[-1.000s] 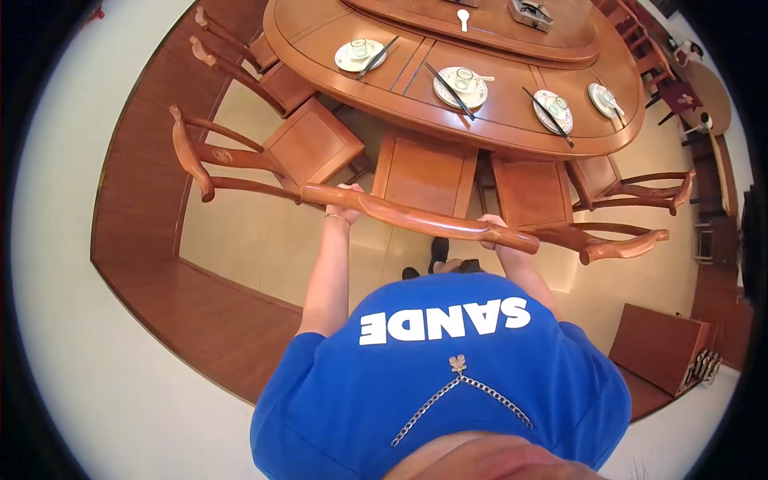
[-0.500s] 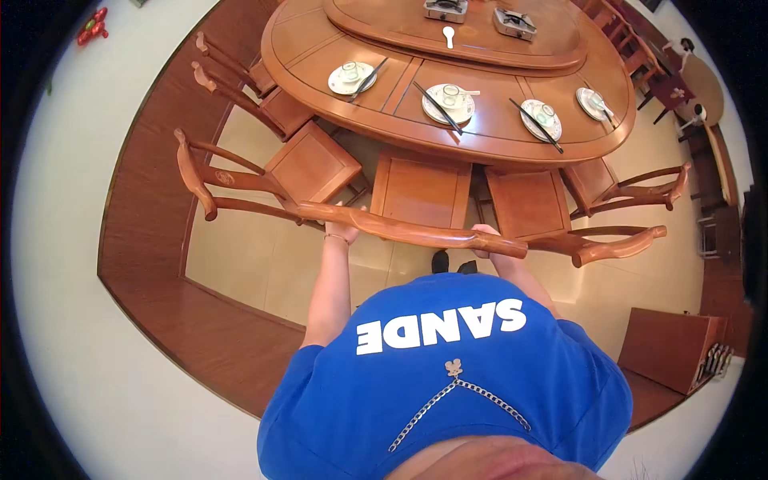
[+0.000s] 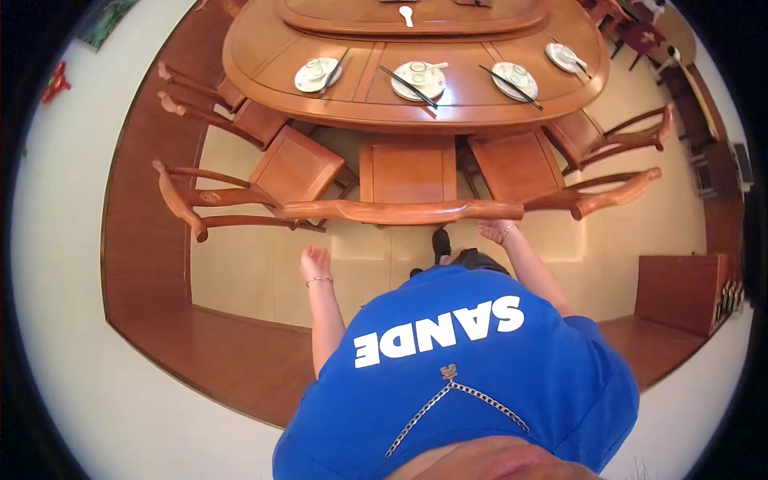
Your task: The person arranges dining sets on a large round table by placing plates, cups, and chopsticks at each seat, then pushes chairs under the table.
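A wooden chair (image 3: 406, 170) stands between me and the round table, its curved top rail (image 3: 384, 212) running across in front of my body. My left hand (image 3: 316, 262) hangs apart from that rail, below its left part, fingers loosely extended and nothing held. Close under the rail's right end is my right hand (image 3: 496, 230), open and empty, its fingers partly spread; whether a fingertip still touches the wood I cannot tell. Each wrist wears a thin bracelet.
On the round wooden table (image 3: 360, 104) are several place settings, including a plate (image 3: 418, 90) with a glass and chopsticks. A white spoon (image 3: 406, 15) lies on the raised centre. Other chairs (image 3: 298, 164) flank mine. A low wooden cabinet (image 3: 680, 292) stands at right.
Both hands have come off the chair's top rail; the left has dropped back toward me. The chair sits squarer to the table, its rail now nearly level. My view has shifted.
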### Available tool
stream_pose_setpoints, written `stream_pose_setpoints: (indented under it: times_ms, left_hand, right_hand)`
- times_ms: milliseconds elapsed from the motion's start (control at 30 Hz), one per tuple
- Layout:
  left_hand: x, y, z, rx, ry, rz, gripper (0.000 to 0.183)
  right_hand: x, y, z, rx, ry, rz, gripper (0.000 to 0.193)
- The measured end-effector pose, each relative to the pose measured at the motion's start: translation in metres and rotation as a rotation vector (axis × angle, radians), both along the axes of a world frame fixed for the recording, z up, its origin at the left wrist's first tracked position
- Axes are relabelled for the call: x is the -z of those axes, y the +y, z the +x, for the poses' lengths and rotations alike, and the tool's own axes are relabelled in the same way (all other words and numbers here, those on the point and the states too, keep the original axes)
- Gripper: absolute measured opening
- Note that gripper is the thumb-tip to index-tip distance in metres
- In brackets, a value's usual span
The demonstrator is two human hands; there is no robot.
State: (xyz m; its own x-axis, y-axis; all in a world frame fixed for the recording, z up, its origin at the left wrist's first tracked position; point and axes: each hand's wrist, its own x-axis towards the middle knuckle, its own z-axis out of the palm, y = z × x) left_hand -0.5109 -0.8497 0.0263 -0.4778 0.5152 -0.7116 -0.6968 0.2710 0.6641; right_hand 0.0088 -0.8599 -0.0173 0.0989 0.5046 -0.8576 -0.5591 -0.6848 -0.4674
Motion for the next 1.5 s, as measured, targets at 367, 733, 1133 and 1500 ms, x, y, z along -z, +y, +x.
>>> stream_pose_setpoints:
  times_ms: [367, 733, 1133, 1500]
  left_hand:
    - [-0.155, -0.009, 0.062, 0.109, 1.319, 0.373, 0.036]
    - [-0.195, 0.047, 0.171, 0.389, 1.607, 0.569, 0.030]
    - [-0.191, 0.076, 0.205, 0.563, 1.824, 0.046, 0.036]
    - [-0.211, 0.084, 0.215, 0.702, 1.838, -0.186, 0.037]
  right_hand:
    - [-0.048, -0.007, 0.031, 0.054, -0.121, 0.082, 0.023]
    - [-0.128, 0.174, 0.071, -0.001, -0.329, 0.358, 0.022]
    - [-0.153, 0.444, 0.088, -0.436, -0.727, 0.631, 0.025]
    - [-0.106, 0.667, 0.017, -0.957, -1.637, 0.859, 0.052]
